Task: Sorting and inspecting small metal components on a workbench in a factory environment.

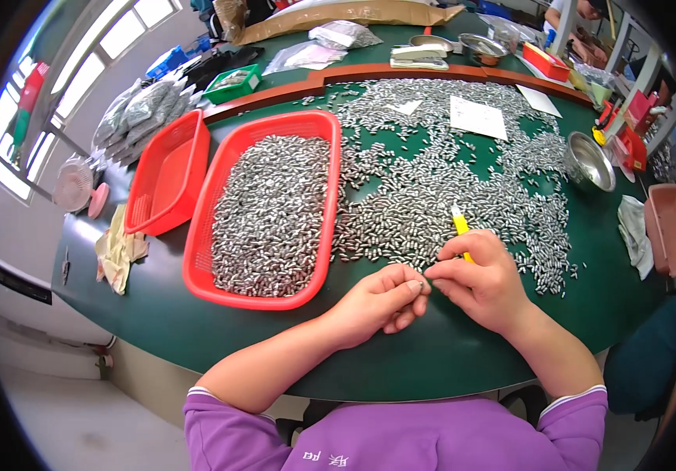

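My two hands meet over the near part of the green table (275,334). My left hand (389,298) is closed, with thumb and forefinger pinched together; what they hold, if anything, is too small to make out. My right hand (483,279) is closed around a slim yellow tool (461,225) with a pale tip that points away from me; its exact kind is unclear. The right thumb and forefinger come close to the left fingertips. Just beyond both hands spreads a layer of small silver metal pieces (400,220). To the left, a red plastic basket (336,165) is filled with similar pieces.
Left of the filled basket stands another red basket (169,177), beside a crumpled cloth (120,251). White papers (477,118) lie on the metal pieces. A metal bowl (589,162) sits at the right. A raised brown edge (400,72) runs along the back. Another person (585,35) is at the far right.
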`<state>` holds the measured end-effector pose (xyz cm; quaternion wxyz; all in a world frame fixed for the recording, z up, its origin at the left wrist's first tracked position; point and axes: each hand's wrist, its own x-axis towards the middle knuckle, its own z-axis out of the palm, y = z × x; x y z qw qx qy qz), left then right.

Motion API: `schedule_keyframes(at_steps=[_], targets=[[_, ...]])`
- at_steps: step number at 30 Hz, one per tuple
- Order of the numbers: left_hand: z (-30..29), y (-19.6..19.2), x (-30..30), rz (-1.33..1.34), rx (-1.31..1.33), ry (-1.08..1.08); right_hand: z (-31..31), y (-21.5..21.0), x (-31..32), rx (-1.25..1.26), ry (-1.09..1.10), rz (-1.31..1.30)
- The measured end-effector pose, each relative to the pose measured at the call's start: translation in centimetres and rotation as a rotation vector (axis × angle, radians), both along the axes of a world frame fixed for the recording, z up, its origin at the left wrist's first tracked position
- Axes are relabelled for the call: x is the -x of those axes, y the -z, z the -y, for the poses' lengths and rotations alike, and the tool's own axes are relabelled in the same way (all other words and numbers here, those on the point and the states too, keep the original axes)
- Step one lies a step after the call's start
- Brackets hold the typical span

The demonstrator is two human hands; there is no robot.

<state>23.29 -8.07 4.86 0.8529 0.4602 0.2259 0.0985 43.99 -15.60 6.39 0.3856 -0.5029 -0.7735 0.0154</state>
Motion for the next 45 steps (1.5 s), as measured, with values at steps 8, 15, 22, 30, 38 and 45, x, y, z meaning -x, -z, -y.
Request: schedule_keyframes(at_steps=[8, 15, 22, 30, 38, 45], targets=[[0.1, 0.8, -0.4, 0.055, 0.008, -0.007, 0.1, 0.8, -0.3, 0.073, 0.079, 0.199], [-0.2, 0.6, 0.0, 0.049, 0.134, -0.06, -0.1, 0.5, 0.7, 0.049, 0.147, 0.195], [-0.2, 0.6, -0.1, 0.047, 0.107, -0.055, -0.2, 0.5, 0.5, 0.032, 0.113, 0.202], [0.1, 1.0, -0.3, 0.039, -0.004, -0.029, -0.1, 0.4, 0.6, 0.042, 0.079, 0.243], [-0.1, 0.5, 0.0, 0.003, -0.02, -0.024, -0.1, -0.3, 0.6, 0.035, 0.007, -0.044], [-0.2, 0.1, 0.0, -0.013, -0.013, 0.002, 0.1, 0.3, 0.3, 0.196, -0.118, -0.25]])
